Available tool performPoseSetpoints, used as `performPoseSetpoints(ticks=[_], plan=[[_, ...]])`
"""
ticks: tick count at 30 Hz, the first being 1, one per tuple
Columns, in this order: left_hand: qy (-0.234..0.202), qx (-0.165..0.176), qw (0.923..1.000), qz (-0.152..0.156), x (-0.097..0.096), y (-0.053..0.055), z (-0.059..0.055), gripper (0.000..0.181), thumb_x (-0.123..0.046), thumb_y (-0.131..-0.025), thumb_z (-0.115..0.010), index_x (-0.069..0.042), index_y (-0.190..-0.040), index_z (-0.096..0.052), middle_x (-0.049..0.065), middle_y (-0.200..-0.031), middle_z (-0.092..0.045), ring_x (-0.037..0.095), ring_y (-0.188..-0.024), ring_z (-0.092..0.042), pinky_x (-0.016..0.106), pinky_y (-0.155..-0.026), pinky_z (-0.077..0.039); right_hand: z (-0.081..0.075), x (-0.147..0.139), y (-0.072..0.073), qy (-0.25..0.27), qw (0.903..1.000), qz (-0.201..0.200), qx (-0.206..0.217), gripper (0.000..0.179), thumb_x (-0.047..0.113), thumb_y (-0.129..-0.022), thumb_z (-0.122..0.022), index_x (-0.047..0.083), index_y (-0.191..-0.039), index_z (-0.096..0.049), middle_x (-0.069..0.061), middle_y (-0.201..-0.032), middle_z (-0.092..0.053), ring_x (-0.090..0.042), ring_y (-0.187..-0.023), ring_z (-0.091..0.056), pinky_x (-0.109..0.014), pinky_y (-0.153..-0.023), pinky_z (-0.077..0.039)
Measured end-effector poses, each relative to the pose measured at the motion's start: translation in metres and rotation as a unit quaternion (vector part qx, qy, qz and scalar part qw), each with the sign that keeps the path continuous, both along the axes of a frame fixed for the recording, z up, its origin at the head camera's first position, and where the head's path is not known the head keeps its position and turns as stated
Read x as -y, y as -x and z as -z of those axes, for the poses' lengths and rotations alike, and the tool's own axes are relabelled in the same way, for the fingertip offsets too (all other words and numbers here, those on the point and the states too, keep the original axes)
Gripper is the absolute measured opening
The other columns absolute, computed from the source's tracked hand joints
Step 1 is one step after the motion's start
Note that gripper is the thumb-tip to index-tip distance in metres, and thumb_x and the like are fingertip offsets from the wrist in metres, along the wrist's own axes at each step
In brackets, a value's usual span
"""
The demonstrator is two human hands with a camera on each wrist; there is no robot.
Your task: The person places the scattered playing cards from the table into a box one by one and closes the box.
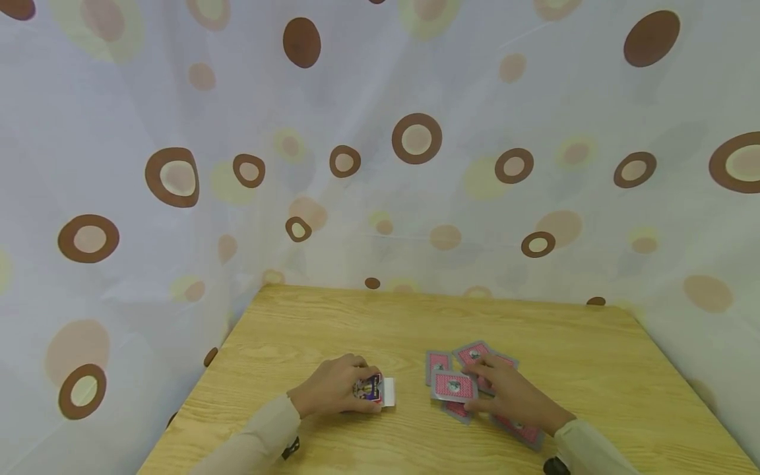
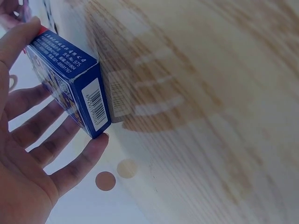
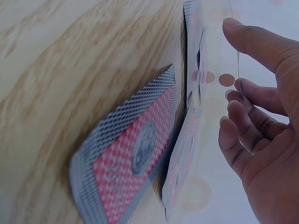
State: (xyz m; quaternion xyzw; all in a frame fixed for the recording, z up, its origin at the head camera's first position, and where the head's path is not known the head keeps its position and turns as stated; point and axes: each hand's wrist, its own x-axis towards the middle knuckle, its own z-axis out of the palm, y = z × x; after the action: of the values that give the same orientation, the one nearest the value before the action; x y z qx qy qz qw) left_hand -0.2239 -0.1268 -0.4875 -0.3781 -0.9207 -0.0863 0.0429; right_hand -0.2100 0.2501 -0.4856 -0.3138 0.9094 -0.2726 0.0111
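Note:
My left hand [image 1: 335, 384] grips a blue playing card box [image 2: 67, 77] between thumb and fingers, low over the wooden table. The barcode end of the box faces the left wrist camera. A white flap [image 1: 388, 392] sticks out of the box's right end in the head view. In my right hand [image 1: 515, 394], thumb and fingertips pinch a playing card [image 1: 454, 386] with a red patterned back and grey border. It is seen edge-on in the right wrist view. Beneath and around that hand, several playing cards [image 3: 135, 154] lie spread face down, some overlapping.
The wooden table [image 1: 332, 316] reaches back to a white curtain [image 1: 368, 86] with brown and beige dots, which also hangs along both sides. Table surface separates the box from the spread of cards. Dark bands show at both wrists.

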Motion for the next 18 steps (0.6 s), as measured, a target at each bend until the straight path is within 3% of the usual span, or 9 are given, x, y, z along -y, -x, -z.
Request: performPoseSetpoints(ticks=[7, 18], plan=[[0.002, 0.000, 1.0000, 0.003, 0.000, 0.001, 0.000, 0.075, -0.076, -0.077, -0.052, -0.024, -0.131, -0.060, -0.002, -0.113, -0.061, 0.007, -0.089, -0.055, 0.022, -0.063, -0.047, -0.001, 0.004, 0.002, -0.005, 1.0000, -0.003, -0.006, 0.070, 0.049, -0.079, -0.071, 0.010, -0.134, -0.054, 0.003, -0.123, -0.049, -0.010, -0.087, -0.051, -0.026, -0.074, -0.050], [0.008, -0.003, 1.0000, 0.002, 0.000, 0.000, -0.001, 0.074, -0.077, -0.077, -0.051, -0.026, -0.130, -0.061, -0.003, -0.113, -0.061, 0.006, -0.087, -0.054, 0.022, -0.063, -0.047, -0.006, 0.013, 0.005, 0.004, 0.9998, -0.017, 0.001, 0.064, 0.045, -0.078, -0.074, 0.012, -0.131, -0.056, 0.005, -0.110, -0.047, -0.015, -0.085, -0.050, -0.025, -0.071, -0.049]])
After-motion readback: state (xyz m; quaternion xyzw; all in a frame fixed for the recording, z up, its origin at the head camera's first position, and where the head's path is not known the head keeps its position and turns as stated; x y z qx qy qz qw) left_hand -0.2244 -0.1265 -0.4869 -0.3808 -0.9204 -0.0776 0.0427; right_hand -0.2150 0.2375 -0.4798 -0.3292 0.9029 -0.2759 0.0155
